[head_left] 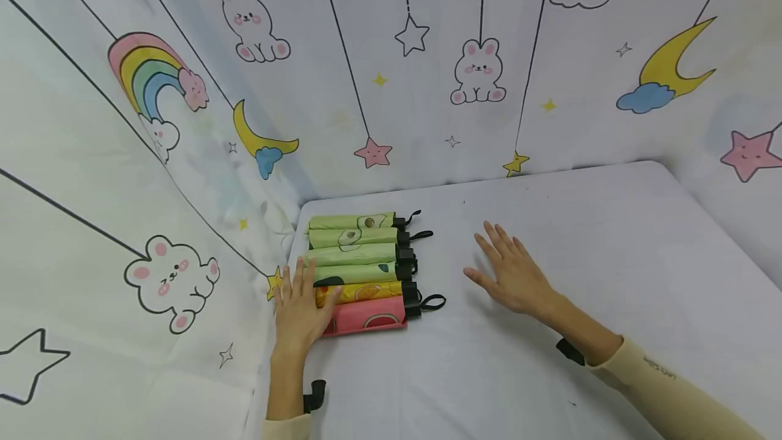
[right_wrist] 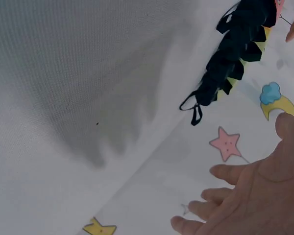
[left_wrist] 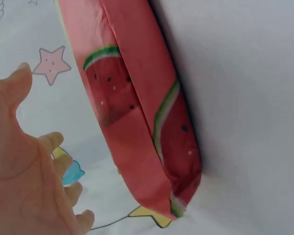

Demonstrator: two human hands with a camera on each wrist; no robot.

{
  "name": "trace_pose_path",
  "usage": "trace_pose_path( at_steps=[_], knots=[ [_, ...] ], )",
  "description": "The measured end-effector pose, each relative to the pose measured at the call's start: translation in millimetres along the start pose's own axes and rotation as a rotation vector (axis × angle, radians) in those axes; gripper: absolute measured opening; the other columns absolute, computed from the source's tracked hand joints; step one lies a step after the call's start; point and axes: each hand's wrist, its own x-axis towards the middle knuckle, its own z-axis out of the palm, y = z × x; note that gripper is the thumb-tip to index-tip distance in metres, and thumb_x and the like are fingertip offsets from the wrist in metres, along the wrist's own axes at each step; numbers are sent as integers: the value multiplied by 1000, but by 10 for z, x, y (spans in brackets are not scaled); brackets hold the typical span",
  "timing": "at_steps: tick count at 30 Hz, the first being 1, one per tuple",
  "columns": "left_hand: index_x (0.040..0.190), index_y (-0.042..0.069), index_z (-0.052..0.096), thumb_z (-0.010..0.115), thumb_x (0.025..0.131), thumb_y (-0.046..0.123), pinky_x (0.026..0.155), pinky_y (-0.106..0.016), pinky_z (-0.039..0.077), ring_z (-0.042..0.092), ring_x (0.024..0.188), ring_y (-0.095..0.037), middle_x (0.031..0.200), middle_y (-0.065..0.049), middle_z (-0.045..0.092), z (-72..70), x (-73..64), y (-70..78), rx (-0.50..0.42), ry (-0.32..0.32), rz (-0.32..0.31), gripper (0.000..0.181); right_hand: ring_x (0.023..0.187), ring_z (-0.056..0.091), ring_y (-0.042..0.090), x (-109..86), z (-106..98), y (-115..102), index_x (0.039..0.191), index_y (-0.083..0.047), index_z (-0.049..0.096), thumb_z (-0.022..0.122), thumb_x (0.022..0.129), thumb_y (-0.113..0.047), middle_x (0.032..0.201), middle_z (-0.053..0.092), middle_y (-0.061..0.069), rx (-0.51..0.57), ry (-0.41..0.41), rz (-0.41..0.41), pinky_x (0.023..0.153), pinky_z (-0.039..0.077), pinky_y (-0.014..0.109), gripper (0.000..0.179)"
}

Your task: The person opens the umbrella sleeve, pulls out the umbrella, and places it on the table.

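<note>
Pink umbrella [head_left: 365, 316] lies beside yellow umbrella [head_left: 359, 292]; left hand [head_left: 301, 312] over their ends, fingers spread; right hand [head_left: 514, 278] well apart, fingers spread.

booth-like corner [head_left: 286, 178], cartoon-print drapes [head_left: 427, 111]

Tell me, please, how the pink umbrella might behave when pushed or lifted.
The pink umbrella probably feels stiff lengthwise, lying straight; its creased fabric may give slightly. It seems unlikely to roll readily given its flattish sides, and the yellow umbrella may block one way.

Pink umbrella [left_wrist: 132, 107] cut off at top in left wrist view; sleeve lettering [head_left: 660, 368] illegibly small
</note>
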Motion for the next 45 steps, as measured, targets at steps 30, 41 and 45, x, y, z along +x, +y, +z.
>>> trace_pose_path(
  at_steps=[30, 41, 45],
  knots=[
    [167, 7, 17, 50, 104, 62, 123, -72, 5, 2, 158, -49, 173, -22, 12, -25, -434, -200, -132, 7, -134, 90, 160, 13, 36, -21, 298, -355, 164, -10, 32, 46, 103, -68, 174, 15, 14, 63, -1, -61, 125, 16, 67, 86],
    [167, 5, 10, 45, 109, 53, 125, -69, 3, -2, 159, -46, 173, -22, 8, -34, -543, -200, -195, -17, -207, 83, 153, 28, 43, -24, 364, -523, 157, -7, 43, 52, 102, -67, 167, 31, 19, 192, 31, -18, 123, 24, 65, 83],
    [167, 2, 8, 43, 111, 48, 125, -69, 0, -3, 158, -47, 173, -22, 7, -52, -567, -199, -240, -16, -250, 81, 149, 37, 41, -28, 392, -552, 153, -4, 49, 57, 101, -62, 161, 41, 20, 232, 81, -26, 120, 33, 63, 77]
  ],
)
